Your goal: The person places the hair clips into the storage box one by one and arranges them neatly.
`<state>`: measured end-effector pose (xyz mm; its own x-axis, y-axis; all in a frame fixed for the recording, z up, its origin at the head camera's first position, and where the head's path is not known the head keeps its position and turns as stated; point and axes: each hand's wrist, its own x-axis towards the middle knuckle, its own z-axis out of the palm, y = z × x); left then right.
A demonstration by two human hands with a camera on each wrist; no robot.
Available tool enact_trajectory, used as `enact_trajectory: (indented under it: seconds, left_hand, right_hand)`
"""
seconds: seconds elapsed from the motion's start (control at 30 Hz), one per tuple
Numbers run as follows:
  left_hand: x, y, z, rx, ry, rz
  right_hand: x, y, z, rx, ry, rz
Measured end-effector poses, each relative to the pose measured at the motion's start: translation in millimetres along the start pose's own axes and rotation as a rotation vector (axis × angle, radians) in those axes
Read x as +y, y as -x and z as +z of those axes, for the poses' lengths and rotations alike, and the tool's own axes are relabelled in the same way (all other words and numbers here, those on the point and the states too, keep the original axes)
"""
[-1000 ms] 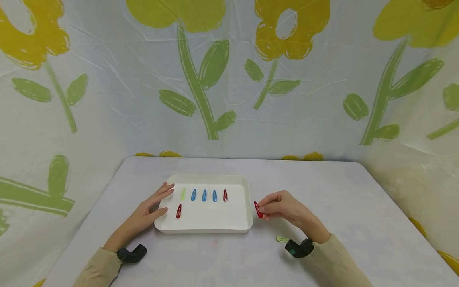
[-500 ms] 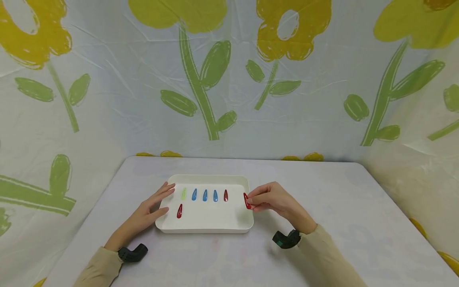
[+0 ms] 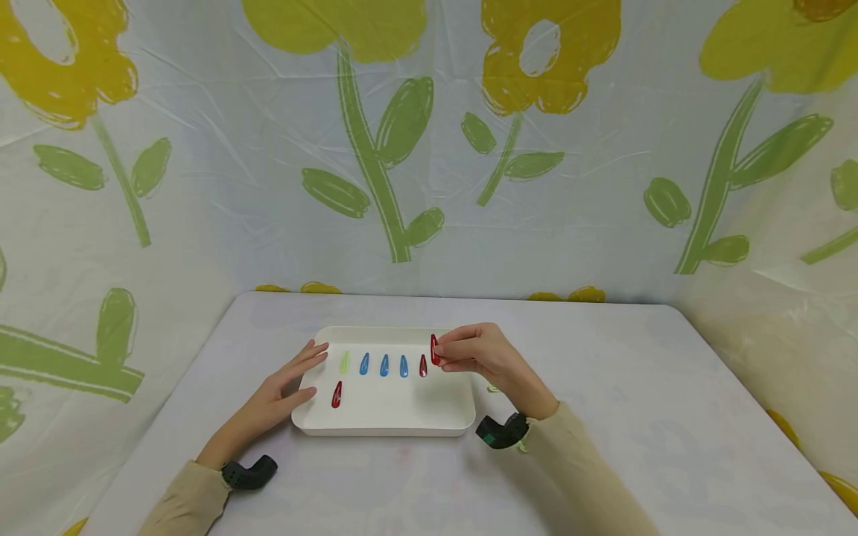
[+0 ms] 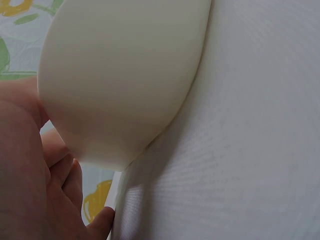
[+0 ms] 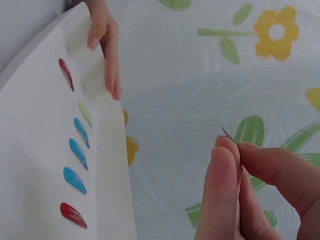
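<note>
A white tray lies on the table. Inside, a row runs from a light green snap hair clip through blue hair clips to a red hair clip; another red hair clip lies below the green one. My right hand pinches a red hair clip between thumb and fingers, above the tray's right part, beside the row's red end. Only its tip shows in the right wrist view. My left hand rests on the tray's left rim with fingers extended.
On the table right of the tray, light green clips show partly behind the right hand and wrist camera. A flower-print cloth hangs behind the table.
My right hand has carried the red hair clip left and farther back, from beside the tray to above its right part. The left hand stays on the rim.
</note>
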<state>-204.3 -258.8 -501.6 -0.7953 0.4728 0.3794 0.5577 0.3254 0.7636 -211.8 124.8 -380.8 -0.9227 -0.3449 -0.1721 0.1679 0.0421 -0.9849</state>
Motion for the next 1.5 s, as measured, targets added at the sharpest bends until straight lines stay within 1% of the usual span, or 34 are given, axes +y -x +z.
enact_trajectory:
  seconds: [0.07,0.2,0.3,0.4,0.5,0.57,0.73,0.9,1.03,1.23,1.5]
  left_hand:
    - [0.5,-0.1,-0.1,0.000,0.000,-0.001]
    - [1.7,-0.7,-0.1,-0.001,0.003,-0.001]
    - [1.5,-1.3,0.1,-0.003,0.004,0.005]
    - [-0.1,-1.4,0.5,-0.002,0.002,0.010]
    - [-1.3,-1.1,1.2,0.001,-0.008,0.010]
    - [-1.1,-1.0,1.6,0.002,-0.015,0.005]
    - [0.7,-1.6,1.7,0.000,-0.019,-0.022]
    - [1.3,-2.0,1.3,-0.005,-0.009,-0.026]
    - [0.7,-1.1,1.4,-0.004,0.001,-0.021]
    - [-0.5,0.4,1.2,0.000,0.001,-0.009]
    - [-0.6,0.5,0.8,0.000,0.002,-0.003]
  right_hand:
    - [-1.5,-1.6,5.6,0.001,-0.018,-0.017]
    - [-3.6,-7.4,17.9,-0.032,-0.058,-0.048]
    - [-4.2,-12.8,28.3,-0.051,-0.079,-0.051]
    - [-3.4,-19.0,38.6,-0.060,-0.097,-0.041]
    - [-2.4,-24.4,48.6,-0.064,-0.090,-0.025]
    - [-1.5,-28.2,54.9,-0.065,-0.092,-0.009]
    - [0.9,-38.5,71.1,-0.047,-0.137,0.035]
    - [8.2,-47.0,84.8,-0.041,-0.139,0.046]
    - [16.3,-52.0,95.4,-0.022,-0.128,0.036]
    - [29.8,-55.8,107.2,0.028,-0.072,0.052]
    - [42.6,-57.6,117.1,0.115,0.070,0.122]
